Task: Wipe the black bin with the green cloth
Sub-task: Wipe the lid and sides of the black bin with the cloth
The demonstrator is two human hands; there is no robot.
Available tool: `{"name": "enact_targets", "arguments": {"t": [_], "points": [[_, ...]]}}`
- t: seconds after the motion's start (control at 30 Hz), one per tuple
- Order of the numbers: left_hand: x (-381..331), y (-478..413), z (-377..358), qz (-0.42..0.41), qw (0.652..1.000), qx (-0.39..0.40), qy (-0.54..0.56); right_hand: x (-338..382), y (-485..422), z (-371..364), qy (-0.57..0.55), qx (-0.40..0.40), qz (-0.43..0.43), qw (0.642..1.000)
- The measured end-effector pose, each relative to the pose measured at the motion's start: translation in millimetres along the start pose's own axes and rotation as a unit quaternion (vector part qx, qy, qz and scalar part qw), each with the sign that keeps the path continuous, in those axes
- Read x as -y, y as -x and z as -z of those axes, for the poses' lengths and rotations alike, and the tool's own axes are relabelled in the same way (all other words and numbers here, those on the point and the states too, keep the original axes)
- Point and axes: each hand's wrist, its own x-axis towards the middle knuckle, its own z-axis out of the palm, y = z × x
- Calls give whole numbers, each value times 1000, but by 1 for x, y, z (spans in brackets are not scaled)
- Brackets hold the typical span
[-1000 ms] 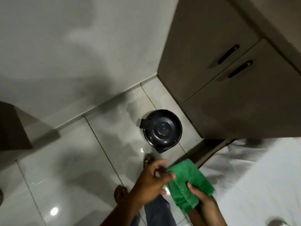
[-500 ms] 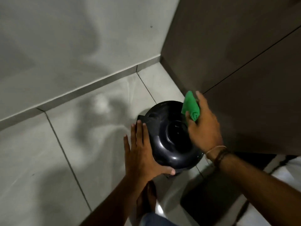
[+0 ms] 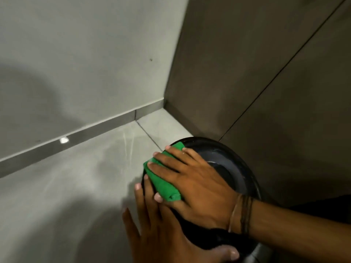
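Now my right hand (image 3: 195,179) lies flat across the lid of the black bin (image 3: 237,168), fingers spread and pressing the folded green cloth (image 3: 163,181) down onto the left rim, my thumb tucked under the near end of the fold so the cloth is pinned between palm and lid rather than clenched. Half a second ago that hand was only arriving at the far right edge of the lid with the cloth bunched in the fingertips; since then it has swept over to the left side and flattened out, so I judge the wiping proper has begun and one pass over the top is under way. My left hand (image 3: 161,230) is open against the bin's near left flank, fingers extended up beside the cloth and thumb hooked round the near side, holding nothing but bracing the bin, much as it was a moment earlier. The bin sits on the tiled floor (image 3: 66,186) in the corner, just beside the brown cabinet (image 3: 266,73) on its right and far side, with the grey wall (image 3: 76,54) away to the far left. The lid's right half and recessed centre look unwiped and dusty, and the sides remain to do.
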Motion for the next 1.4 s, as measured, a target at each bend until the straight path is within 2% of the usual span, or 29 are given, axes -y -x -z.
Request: {"name": "enact_targets", "arguments": {"t": [0.07,0.1,0.17,0.23,0.3,0.33,0.4,0.43,0.63,0.87,1.07,1.23,1.4], "points": [[8,1,3,15,995,85,-49,2,-2,0,-7,-13,-5,1000],[4,0,8,20,993,103,-46,0,-2,2,-11,-13,-6,1000],[-8,-2,22,0,996,75,-38,-4,-8,5,-32,-14,-17,999],[-19,-6,36,-12,998,41,40,-11,-14,5,-47,-17,-42,998],[-28,-19,39,-14,994,45,94,-19,-22,4,-57,-25,-71,996],[-34,-22,39,1,994,73,78,-23,-23,3,-58,-31,-85,994],[-36,-23,39,86,983,153,51,-26,-27,0,-61,-46,-111,991],[-38,-20,37,117,978,162,64,-27,-26,-1,-67,-55,-125,988],[-44,-5,35,140,979,103,105,-41,-25,0,-60,-117,-239,962],[-39,-3,37,152,977,120,91,-69,-11,2,-70,-145,-401,902],[-37,1,38,145,981,90,89,-77,22,2,-67,-118,-515,847],[-37,1,37,141,982,83,90,-79,56,9,-39,-67,-559,825],[-37,0,36,133,983,77,97,-72,86,19,-26,-1,-572,820]]}}
